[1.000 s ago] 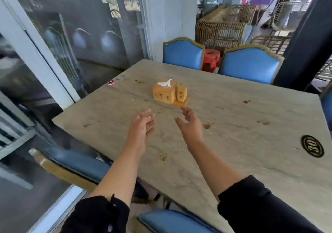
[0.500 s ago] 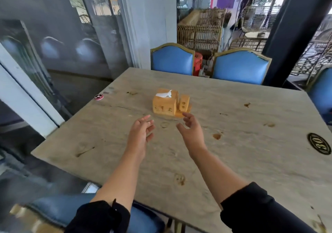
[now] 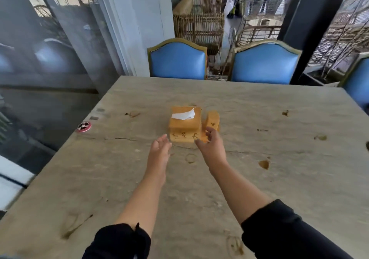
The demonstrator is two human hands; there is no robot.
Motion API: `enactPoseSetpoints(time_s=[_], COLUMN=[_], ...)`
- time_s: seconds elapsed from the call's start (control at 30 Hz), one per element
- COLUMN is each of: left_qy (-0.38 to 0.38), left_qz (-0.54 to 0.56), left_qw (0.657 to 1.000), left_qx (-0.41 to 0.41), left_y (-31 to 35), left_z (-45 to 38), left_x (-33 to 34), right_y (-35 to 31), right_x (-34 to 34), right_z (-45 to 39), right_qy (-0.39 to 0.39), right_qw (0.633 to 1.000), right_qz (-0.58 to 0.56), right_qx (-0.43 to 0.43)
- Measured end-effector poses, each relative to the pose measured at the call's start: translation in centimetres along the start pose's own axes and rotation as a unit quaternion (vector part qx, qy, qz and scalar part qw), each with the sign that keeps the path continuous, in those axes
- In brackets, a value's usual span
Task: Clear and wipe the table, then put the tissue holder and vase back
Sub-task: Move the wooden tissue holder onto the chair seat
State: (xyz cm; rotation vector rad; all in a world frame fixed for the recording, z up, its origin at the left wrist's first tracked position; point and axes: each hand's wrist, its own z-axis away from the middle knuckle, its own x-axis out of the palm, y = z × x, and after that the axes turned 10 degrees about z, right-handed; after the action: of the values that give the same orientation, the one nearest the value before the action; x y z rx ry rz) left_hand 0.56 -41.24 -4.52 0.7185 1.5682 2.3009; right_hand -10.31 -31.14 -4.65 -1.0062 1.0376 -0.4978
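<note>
1. Our desk [image 3: 279,179] is stained with rings and brown spots, so we judge the wiping not yet done.
2. The tissue holder [image 3: 184,126] sits mid-desk, a tissue poking from its top; we must lift it off first.
3. Our left hand [image 3: 159,151] hovers just beside its near-left corner, grip released, holding nothing.
4. Our right hand [image 3: 212,147] reaches its right side, fingers loosely curled, grasping nothing yet.

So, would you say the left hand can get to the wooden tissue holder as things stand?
Probably yes: the left hand is open just short of the tissue holder, with only bare table between them.
</note>
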Motion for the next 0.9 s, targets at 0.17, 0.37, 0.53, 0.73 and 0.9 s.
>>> enactPoseSetpoints(time_s=[0.17, 0.37, 0.53, 0.73, 0.9], left_qy=[-0.004, -0.040, -0.035, -0.049, -0.067], left_qz=[-0.035, -0.089, -0.078, -0.036, -0.023], left_qw=[0.999, 0.995, 0.996, 0.998, 0.997], left_qx=[-0.012, -0.016, -0.008, 0.004, 0.016], left_y=[-1.0, -1.9, -2.9, -2.7, -1.4], left_z=[-6.1, -9.9, -10.3, -8.3, -4.8], left_x=[0.9, 1.9, 2.3, 3.4, 5.7], right_y=[0.6, 1.5, 2.0, 2.0, 1.1], right_x=[2.7, 5.0, 5.8, 3.9, -0.1], right_z=[-3.9, -6.5, -6.9, -5.9, -4.0], right_qy=[0.012, 0.032, 0.045, 0.052, 0.067], right_qw=[0.998, 0.996, 0.997, 0.998, 0.998], right_qz=[0.058, 0.084, 0.049, 0.015, 0.005], right_qx=[0.012, 0.023, 0.033, 0.022, 0.003])
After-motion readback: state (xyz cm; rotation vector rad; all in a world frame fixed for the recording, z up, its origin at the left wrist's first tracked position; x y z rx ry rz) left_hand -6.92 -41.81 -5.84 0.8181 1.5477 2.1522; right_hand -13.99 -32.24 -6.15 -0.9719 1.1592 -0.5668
